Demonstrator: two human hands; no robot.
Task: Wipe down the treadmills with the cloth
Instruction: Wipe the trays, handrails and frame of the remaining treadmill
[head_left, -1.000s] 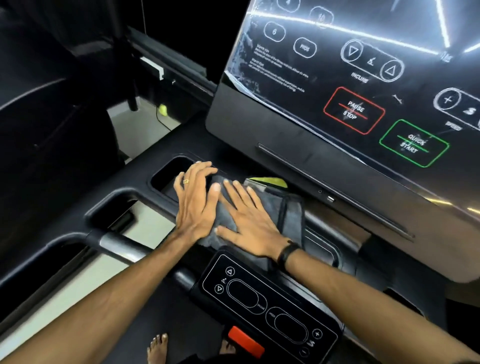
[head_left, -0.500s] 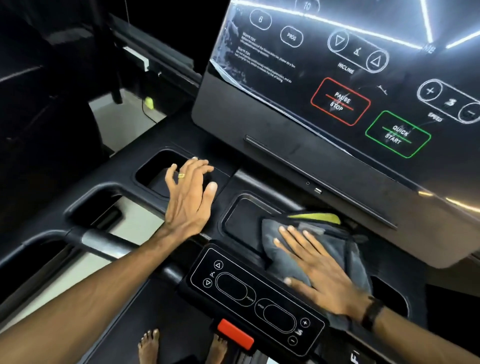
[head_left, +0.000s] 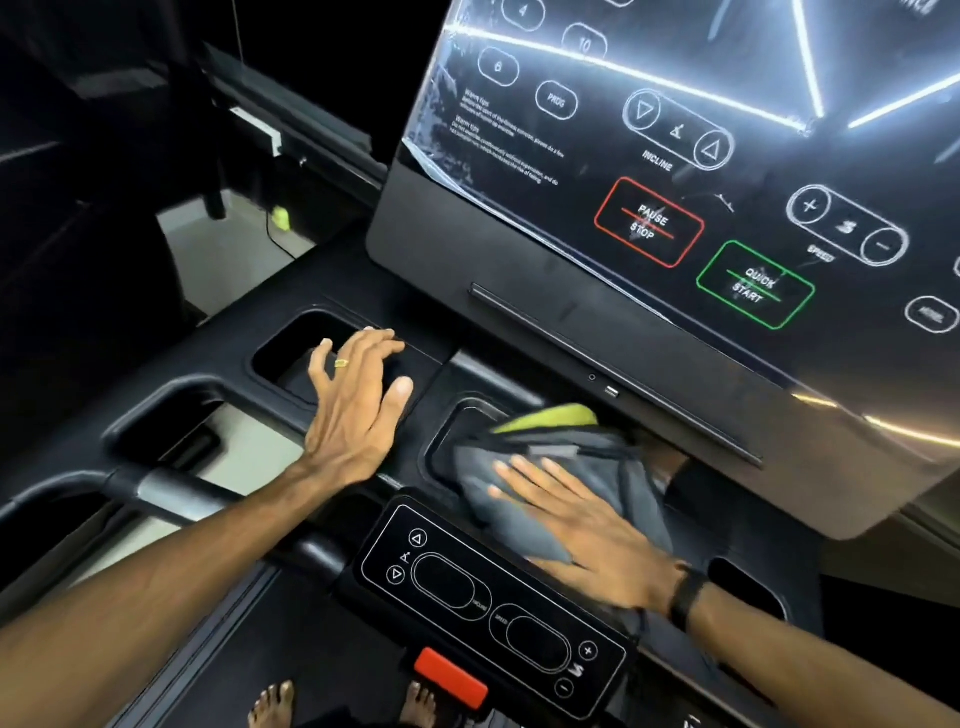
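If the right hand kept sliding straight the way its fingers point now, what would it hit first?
The right hand lies flat on the grey cloth, its fingers pointing up-left towards the shallow tray recess. It would probably meet that recess's far rim first, then the left hand beyond; depth is hard to judge.

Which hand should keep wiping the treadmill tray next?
The right hand, most likely: it lies flat on the grey cloth with a yellow-green edge. The left hand rests bare on the black plastic console tray, apart from the cloth.

Cloth (head_left: 597, 467) partly under right hand (head_left: 587, 545)
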